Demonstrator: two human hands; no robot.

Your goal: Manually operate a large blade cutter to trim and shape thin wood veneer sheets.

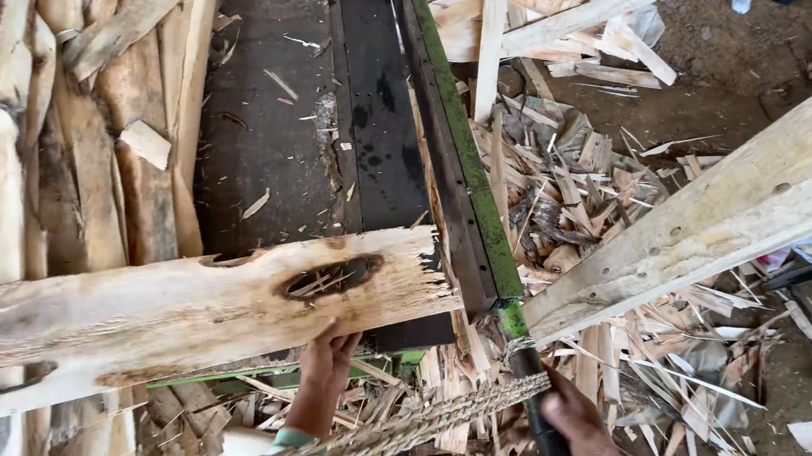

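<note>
Two bare hands were at work over a veneer cutter: the left hand (324, 370) came up from below and pressed against the underside edge of a wide, pale veneer sheet (166, 308), fingers (338, 344) curled up onto its ragged lower edge near a dark knot hole (330, 276). The sheet lay slanted across the dark worktop (275, 134) of the machine, its torn right end just touching the green blade arm (464, 154). And the right hand (593, 454) was wrapped tight around the black handle (546, 429) at the near end of that arm, fingers closed on the grip. A braided fibre rope (404, 434) ran diagonally between the two hands, meeting the arm just above the handle. To the left, a stack of brown and cream veneer strips (57, 101) lay beside the worktop. To the right, a long pale plank (740, 203) slanted down toward the handle, and beneath it a heap of splintered offcuts (612, 280) covered the dirt floor (733, 81).
</note>
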